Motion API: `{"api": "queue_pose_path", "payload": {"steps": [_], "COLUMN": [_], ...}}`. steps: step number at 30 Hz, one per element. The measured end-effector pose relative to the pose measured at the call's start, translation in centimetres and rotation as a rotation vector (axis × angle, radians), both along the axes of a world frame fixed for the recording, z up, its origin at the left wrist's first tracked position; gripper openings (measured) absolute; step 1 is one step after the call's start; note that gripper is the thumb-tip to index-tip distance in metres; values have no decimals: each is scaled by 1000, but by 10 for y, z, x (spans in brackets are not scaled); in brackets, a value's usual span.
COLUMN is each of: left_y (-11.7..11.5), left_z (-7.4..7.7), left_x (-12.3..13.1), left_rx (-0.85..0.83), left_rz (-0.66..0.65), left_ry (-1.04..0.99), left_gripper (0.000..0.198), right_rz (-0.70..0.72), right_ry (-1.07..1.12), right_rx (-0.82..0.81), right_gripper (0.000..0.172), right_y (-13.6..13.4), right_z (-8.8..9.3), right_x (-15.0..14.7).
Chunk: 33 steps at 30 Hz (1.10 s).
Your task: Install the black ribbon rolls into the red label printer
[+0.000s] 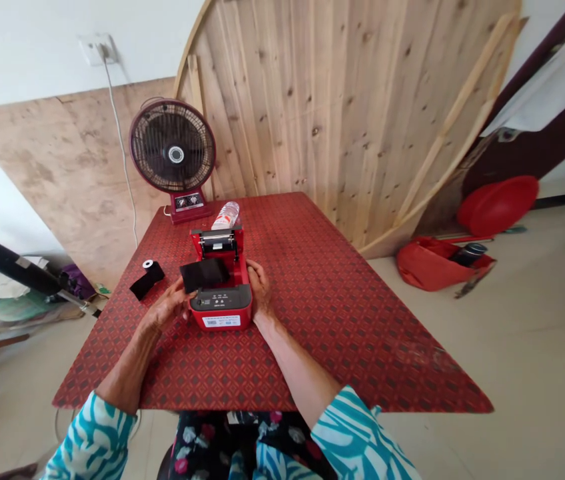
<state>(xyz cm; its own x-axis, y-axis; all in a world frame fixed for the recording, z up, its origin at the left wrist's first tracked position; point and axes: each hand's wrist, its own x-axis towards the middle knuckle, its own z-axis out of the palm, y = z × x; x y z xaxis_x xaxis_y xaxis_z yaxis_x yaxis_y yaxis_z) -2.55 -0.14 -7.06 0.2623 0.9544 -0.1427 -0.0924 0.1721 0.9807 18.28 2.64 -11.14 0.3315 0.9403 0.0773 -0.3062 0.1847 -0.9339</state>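
Note:
A red and dark grey label printer point(222, 317) stands on the table in front of me with its lid point(218, 241) raised. From its inside a piece of black ribbon point(205, 274) sticks out over the left side. My left hand point(170, 305) is at the printer's left wall, fingers curled against it just below the ribbon's end. On the other side, my right hand point(260, 290) holds the right wall, with its fingers partly hidden behind it. To the left, a small roll of black ribbon point(153, 270) lies with its tail unrolled on the tablecloth.
Behind the printer lies a clear plastic bottle point(226, 215). A dark red fan point(176, 155) stands at the table's far left corner. The table point(332, 313) has a red patterned cover. On the floor to the right are an orange-red bag point(425, 263) and a red stool point(500, 205).

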Motion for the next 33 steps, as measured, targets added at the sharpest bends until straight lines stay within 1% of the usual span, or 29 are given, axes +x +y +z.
{"api": "queue_pose_path", "payload": {"steps": [2,4,6,8,9,10,11,12,13,14,15,16,18,20,21,22,24,25,27,28,30,33], "left_y": [-1,-1,1,7,10,12,13,13,10,6,-1,-8,-24,-35,-37,-36,-26,-17,3,12,25,32], "left_z": [2,9,20,35,44,53,63,73,84,95,105,114,130,139,140,140,135,131,123,119,115,111], "left_x": [-6,-13,-18,-16,-12,-7,1,10,20,30,39,47,61,72,76,81,89,93,101,105,111,119], "left_rx": [17,53,135,259,335,418,516,632,743,851,959,1058,1217,1333,1368,1382,1328,1263,1048,960,859,829], "left_rz": [-29,-36,39,163,208,220,197,148,67,-4,-44,-54,-26,27,32,10,-114,-208,-360,-437,-518,-555], "left_ry": [28,96,214,378,476,572,669,775,888,977,1048,1105,1160,1175,1183,1207,1337,1432,1691,1774,1884,1972], "left_gripper": [65,64,62,59,56,52,47,41,35,29,27,26,23,20,20,20,22,23,25,26,29,28], "right_rz": [-14,-17,-17,-14,-13,-6,-1,1,0,-2,-2,-4,-1,-5,-11,-15,-17,-14,-8,-6,-4,-3], "right_ry": [-25,-32,-25,-20,-19,-19,-20,-23,-27,-32,-38,-45,-61,-74,-76,-74,-71,-70,-74,-77,-81,-75], "right_rx": [0,6,17,30,38,44,48,48,48,48,49,52,58,61,62,60,56,54,51,51,53,50], "right_gripper": [30,30,29,29,29,30,30,30,30,29,29,30,30,31,30,30,30,30,30,30,30,30], "right_y": [2,4,6,6,6,6,6,6,7,7,7,7,6,5,5,5,5,5,5,6,6,7], "right_z": [-2,-5,-7,-8,-8,-8,-8,-7,-7,-7,-7,-6,-4,-2,-1,0,1,1,1,1,0,0], "right_x": [0,0,-1,-1,-2,-2,-2,-2,-2,-2,-2,-2,-2,-2,-2,-2,-2,-2,-2,-2,-2,-2]}}
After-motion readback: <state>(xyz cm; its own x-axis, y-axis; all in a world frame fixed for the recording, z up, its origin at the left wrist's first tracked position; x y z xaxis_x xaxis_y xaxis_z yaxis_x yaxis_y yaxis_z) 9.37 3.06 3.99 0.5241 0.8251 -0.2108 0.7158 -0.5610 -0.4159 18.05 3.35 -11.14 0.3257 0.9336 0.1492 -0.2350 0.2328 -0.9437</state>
